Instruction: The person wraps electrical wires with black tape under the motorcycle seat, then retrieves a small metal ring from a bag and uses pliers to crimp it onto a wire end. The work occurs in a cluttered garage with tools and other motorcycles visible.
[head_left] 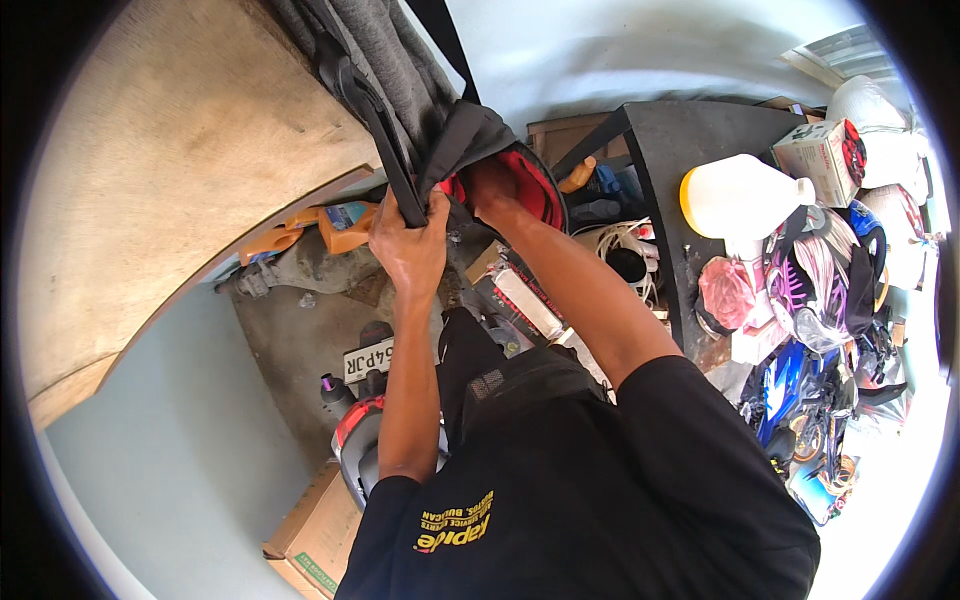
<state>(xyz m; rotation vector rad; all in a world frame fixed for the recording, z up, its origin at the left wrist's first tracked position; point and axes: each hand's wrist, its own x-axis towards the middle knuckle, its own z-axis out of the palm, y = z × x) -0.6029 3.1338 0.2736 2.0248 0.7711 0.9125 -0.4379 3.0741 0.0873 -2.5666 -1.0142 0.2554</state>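
A grey and black backpack (400, 60) with a red lining (537, 185) hangs at the top centre, its mouth gaping toward me. My left hand (410, 238) is closed at the left side of that mouth, pinching the bag's edge where a black strap (393, 165) runs down to the fingers. Through the opening reaches my right hand (492, 195). Its wrist shows against the red lining, but the fingers are hidden inside, so what they touch cannot be seen.
A wooden panel (200, 130) fills the upper left. Orange bottles (345, 228) stand beneath it. On the right, a dark table (670, 150) carries a white jug (745, 197), a box (815, 160) and clutter. Boxes and cables lie below the bag; a cardboard box (315, 530) stands lower left.
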